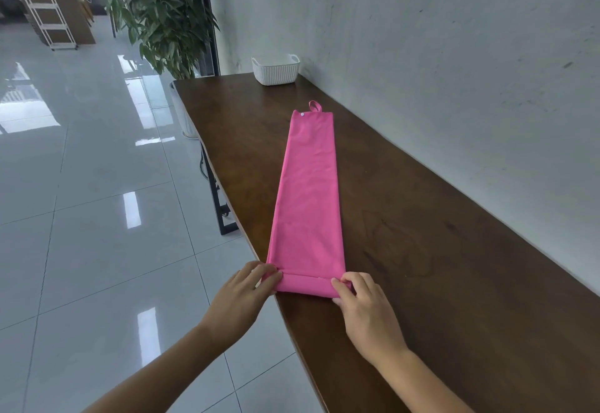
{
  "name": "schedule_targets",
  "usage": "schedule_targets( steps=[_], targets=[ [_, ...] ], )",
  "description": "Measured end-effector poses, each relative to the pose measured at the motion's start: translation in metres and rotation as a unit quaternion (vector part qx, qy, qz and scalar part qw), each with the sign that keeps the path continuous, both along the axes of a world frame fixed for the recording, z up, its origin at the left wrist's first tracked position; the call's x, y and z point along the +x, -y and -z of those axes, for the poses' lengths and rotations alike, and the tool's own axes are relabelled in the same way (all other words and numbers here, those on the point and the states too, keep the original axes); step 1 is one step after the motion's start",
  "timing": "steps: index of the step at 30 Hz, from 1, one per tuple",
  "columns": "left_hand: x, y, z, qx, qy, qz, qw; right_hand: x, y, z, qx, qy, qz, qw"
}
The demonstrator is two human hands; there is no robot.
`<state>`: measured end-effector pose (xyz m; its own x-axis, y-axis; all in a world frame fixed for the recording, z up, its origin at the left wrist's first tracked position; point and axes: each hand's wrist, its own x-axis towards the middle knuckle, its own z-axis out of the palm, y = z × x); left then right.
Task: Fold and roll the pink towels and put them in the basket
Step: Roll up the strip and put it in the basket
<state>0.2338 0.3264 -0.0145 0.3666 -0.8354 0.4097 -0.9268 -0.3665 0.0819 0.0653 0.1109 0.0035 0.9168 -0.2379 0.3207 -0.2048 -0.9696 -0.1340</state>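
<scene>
A pink towel (308,191) lies folded into a long narrow strip on the dark wooden table (438,250), its hanging loop at the far end. The near end is turned over into a short roll. My left hand (243,295) grips the roll's left end, fingers curled on the cloth. At the roll's right end, my right hand (363,305) pinches the cloth. A white ribbed basket (276,70) stands at the table's far end by the wall; no towel shows above its rim.
A grey wall (454,55) runs along the table's right side. The table's left edge drops to a glossy tiled floor (97,217). A leafy potted plant (162,13) stands beyond the far corner, and a white shelf rack (48,13) at far left.
</scene>
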Motion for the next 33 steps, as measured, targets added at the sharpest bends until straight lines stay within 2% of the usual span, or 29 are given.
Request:
schedule_targets(
  steps=[3,8,14,17,19,21,24,26,27,29,33],
  targets=[
    [0.003,0.006,-0.009,-0.027,-0.055,-0.010,0.998,0.007,0.004,-0.007,0.093,-0.005,0.015,0.996],
    [0.004,0.007,-0.022,-0.031,-0.206,-0.029,0.978,0.008,0.008,-0.023,0.249,-0.041,0.042,0.967],
    [-0.003,0.005,-0.034,0.015,-0.363,-0.091,0.927,0.006,0.012,-0.037,0.342,-0.127,0.054,0.929],
    [-0.004,0.014,-0.042,0.000,-0.407,-0.144,0.902,0.015,0.013,-0.046,0.376,-0.147,0.079,0.911],
    [-0.007,0.020,-0.043,-0.016,-0.344,-0.163,0.925,0.020,0.013,-0.047,0.349,-0.123,0.106,0.923],
    [-0.012,0.023,-0.038,-0.046,-0.232,-0.159,0.959,0.021,0.011,-0.042,0.273,-0.059,0.110,0.954],
    [-0.017,0.021,-0.026,-0.047,-0.093,-0.096,0.990,0.013,0.000,-0.026,0.131,0.055,0.055,0.988],
    [-0.016,0.017,-0.016,-0.054,-0.022,-0.051,0.997,0.003,-0.005,-0.014,0.056,0.101,0.005,0.993],
    [-0.014,0.015,-0.013,-0.057,-0.001,-0.036,0.998,-0.001,-0.006,-0.008,0.034,0.105,-0.012,0.994],
    [-0.012,0.011,-0.008,-0.039,-0.011,-0.035,0.999,-0.006,-0.005,0.000,0.010,0.085,-0.019,0.996],
    [-0.005,0.014,-0.009,-0.014,-0.056,-0.043,0.997,0.000,0.003,0.003,0.031,0.056,-0.011,0.998]
  ],
)
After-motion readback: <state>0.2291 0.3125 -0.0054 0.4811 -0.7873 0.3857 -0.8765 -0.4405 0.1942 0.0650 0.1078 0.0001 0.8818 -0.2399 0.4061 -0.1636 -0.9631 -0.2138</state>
